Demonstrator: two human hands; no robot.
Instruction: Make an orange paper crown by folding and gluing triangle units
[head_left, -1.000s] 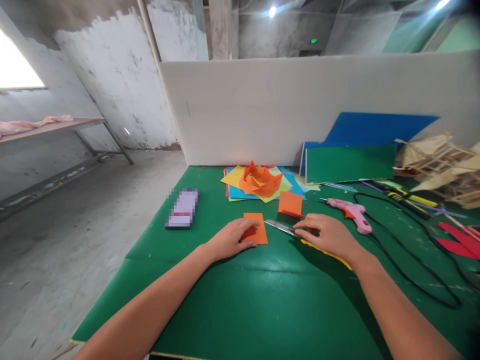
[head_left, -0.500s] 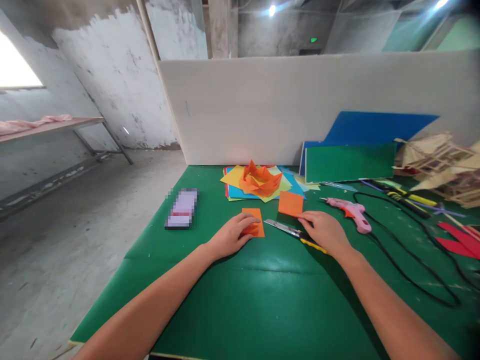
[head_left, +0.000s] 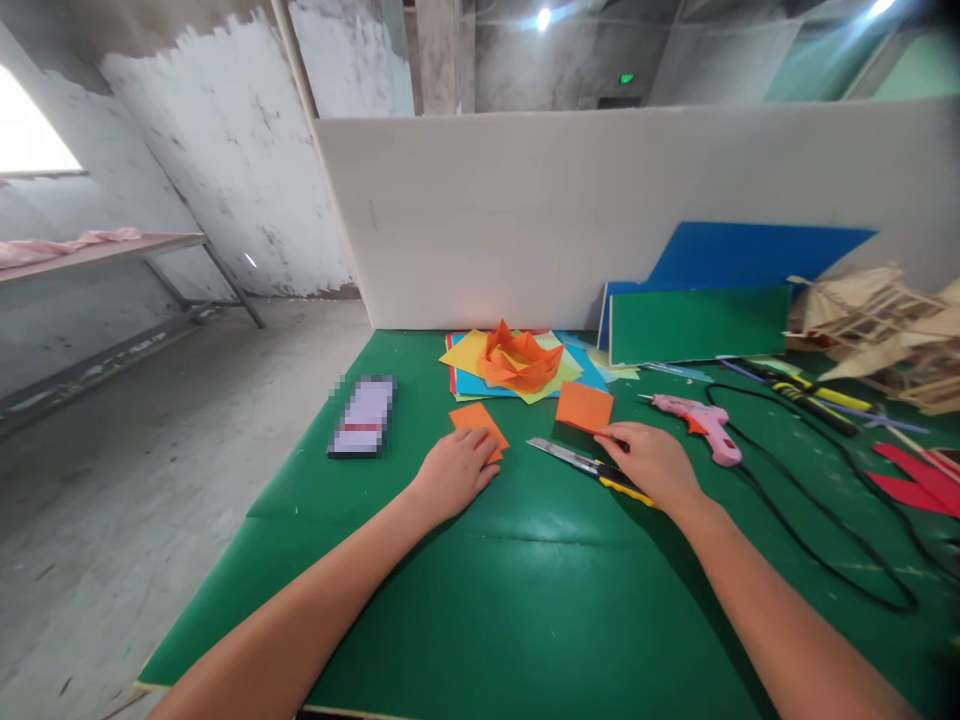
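Note:
My left hand [head_left: 459, 474] lies over a small orange sheet of paper [head_left: 475, 418] on the green tabletop, its fingers stretched across the lower part. The sheet sits askew, with its upper corner showing beyond the fingers. On the right, my right hand [head_left: 650, 460] is closed in a pinch on the bottom corner of another piece of orange paper [head_left: 583, 407], which is tipped up off the table. A utility knife [head_left: 574, 459] with a yellow and black handle rests between the hands, its blade pointing left; the right hand partly overhangs its handle.
Behind the hands, a folded orange paper flower [head_left: 521, 362] sits on stacked coloured paper [head_left: 463, 353]. A phone [head_left: 365, 417] lies at left. A pink glue gun [head_left: 701, 425] with a black cord [head_left: 825, 570] is at right, near red strips [head_left: 919, 480] and a wooden model [head_left: 889, 330].
My left hand has shifted slightly left, and the sheet under it has slid left and turned askew. The paper in my right hand has tilted a little; that hand has barely moved.

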